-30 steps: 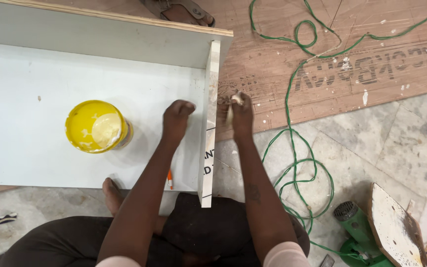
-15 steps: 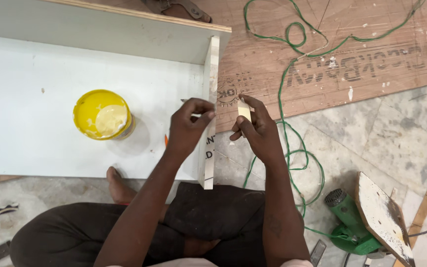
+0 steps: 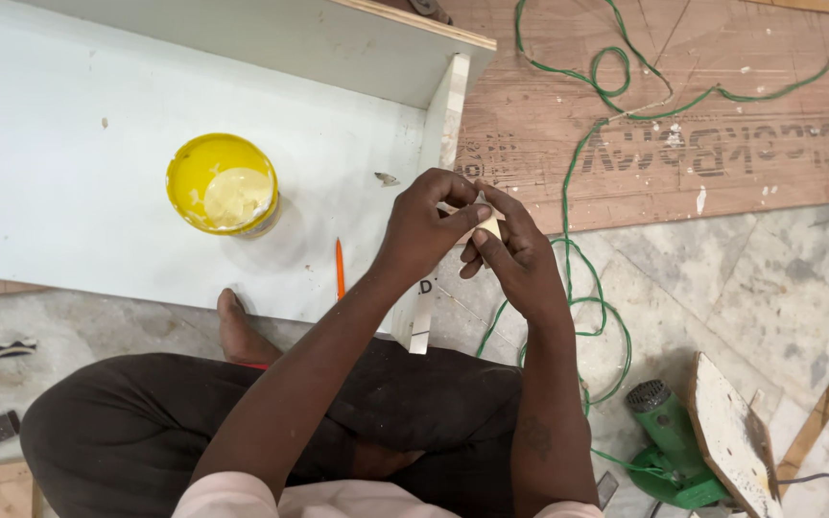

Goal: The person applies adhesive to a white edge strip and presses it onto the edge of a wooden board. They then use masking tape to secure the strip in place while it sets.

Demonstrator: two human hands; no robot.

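My left hand and my right hand meet in front of me, both pinching a small pale piece between their fingertips. They hover just over the upright end edge of a white laminated board that lies on the floor. A yellow tub of pale paste stands open on the board, left of my hands. An orange pencil lies on the board beside my left forearm.
A green cable loops over a plywood sheet and the stone floor to a green power tool at lower right. A paste-smeared wooden offcut and a thin wooden strip lie nearby. My bare foot rests at the board's near edge.
My hands left the board's end edge, drew back toward me and came together around the small pale piece. The camera has moved closer.
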